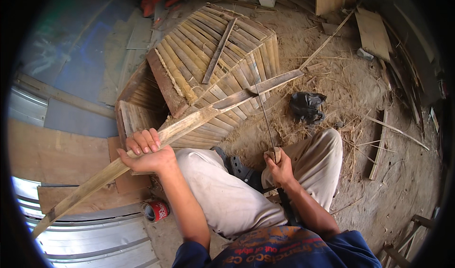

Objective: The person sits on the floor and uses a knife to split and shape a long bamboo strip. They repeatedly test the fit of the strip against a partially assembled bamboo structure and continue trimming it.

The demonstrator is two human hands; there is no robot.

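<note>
- In the head view, the split bamboo length (189, 123) runs slantwise from the lower left to beyond the middle, its hollow inner face showing in places.
- The left hand (149, 149) is curled closed around that length, left of the knees; the right hand (279, 167) is closed firmly on the handle of a long thin knife (266, 118).
- The blade crosses the bamboo toward its far end; whether it bites in cannot be told.
- Done, as far as shows: the bamboo is opened lengthwise, and the slatted structure (189, 54) has its top and near side lined with strips.
- Left, by my judgement: paring this length, which looks unfinished.
- A loose slat (219, 51) lies across the structure's top.
- The structure sits close behind the bamboo and may limit its swing; the right knee (329, 142) is near the blade.
- Around: a black plastic bag (307, 106), scattered fibres, a can (155, 211) and corrugated metal sheet (95, 244).
</note>
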